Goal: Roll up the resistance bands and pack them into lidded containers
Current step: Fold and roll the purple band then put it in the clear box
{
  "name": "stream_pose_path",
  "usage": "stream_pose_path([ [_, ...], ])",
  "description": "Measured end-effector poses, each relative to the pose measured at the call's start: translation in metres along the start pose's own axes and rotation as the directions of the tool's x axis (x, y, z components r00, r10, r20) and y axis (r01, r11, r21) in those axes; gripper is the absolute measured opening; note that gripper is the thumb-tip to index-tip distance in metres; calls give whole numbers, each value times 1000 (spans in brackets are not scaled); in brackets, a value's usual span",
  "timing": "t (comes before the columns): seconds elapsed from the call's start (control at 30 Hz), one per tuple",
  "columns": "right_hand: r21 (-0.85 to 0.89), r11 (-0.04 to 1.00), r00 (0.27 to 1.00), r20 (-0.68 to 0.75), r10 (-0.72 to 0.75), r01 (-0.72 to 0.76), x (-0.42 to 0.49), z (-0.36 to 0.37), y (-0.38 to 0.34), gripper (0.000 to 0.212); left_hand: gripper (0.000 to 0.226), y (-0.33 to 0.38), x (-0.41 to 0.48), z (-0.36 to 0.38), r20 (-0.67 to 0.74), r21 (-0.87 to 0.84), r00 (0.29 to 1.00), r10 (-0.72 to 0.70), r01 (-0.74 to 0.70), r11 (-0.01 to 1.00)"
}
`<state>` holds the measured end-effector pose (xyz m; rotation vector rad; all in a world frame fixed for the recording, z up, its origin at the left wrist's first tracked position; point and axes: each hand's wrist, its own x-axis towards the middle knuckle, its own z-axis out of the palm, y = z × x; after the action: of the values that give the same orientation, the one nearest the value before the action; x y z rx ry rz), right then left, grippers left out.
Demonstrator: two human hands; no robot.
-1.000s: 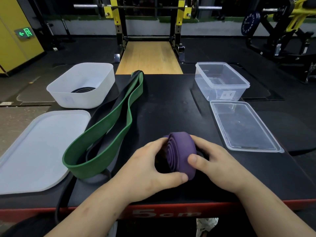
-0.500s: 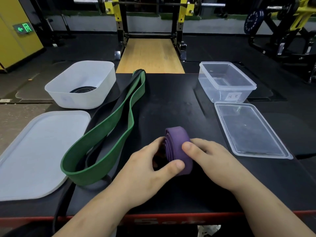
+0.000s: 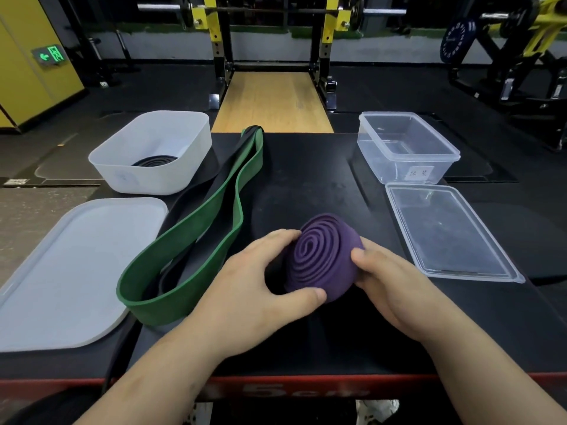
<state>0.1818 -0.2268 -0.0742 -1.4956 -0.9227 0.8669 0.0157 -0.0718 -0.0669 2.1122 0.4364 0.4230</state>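
The rolled purple band (image 3: 322,259) is gripped between the left hand (image 3: 260,289) and right hand (image 3: 389,286) above the worktop (image 3: 306,185), spiral face turned up.

A black desk (image 3: 306,185) with a red near edge (image 3: 460,381) marked "5cm" is seen in a gym. Beyond its far edge, a wooden platform (image 3: 271,102) is laid between the yellow-and-black uprights of a rack (image 3: 333,41), on which a barbell (image 3: 383,11) is rested. A lit green exit sign (image 3: 49,55) is mounted far left, and a blue weight plate (image 3: 457,41) is seen far right.
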Motion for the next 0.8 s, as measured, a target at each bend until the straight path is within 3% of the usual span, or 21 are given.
stream_pose_path([
  [0.17, -152, 988, 995, 80, 53, -41, -6, -11, -9, 48, 87, -1, -3, -15, 42, 167, 998, 38, -44, 985],
  [0.23, -293, 955, 993, 93, 75, -44, -9, -15, -12, 47, 90, 2, -3, -17, 104, 243, 994, 43, -67, 968],
  [0.33, -488, 872, 992, 86, 96, -43, -12, -21, -14, 63, 94, 2, 0, -13, 171, 318, 984, 49, -102, 943],
  [0.4, -555, 827, 990, 35, 133, -92, -15, -29, -14, 88, 92, 1, 1, -6, 196, 325, 979, 46, -109, 939],
  [0.47, -609, 787, 986, 52, 160, -95, -18, -33, -15, 98, 92, 1, 2, 0, 226, 318, 973, 44, -116, 941],
  [0.8, -628, 778, 987, 129, 96, 7, -21, -30, -9, 85, 135, -13, 7, -4, 223, 159, 967, -123, 88, 983],
])
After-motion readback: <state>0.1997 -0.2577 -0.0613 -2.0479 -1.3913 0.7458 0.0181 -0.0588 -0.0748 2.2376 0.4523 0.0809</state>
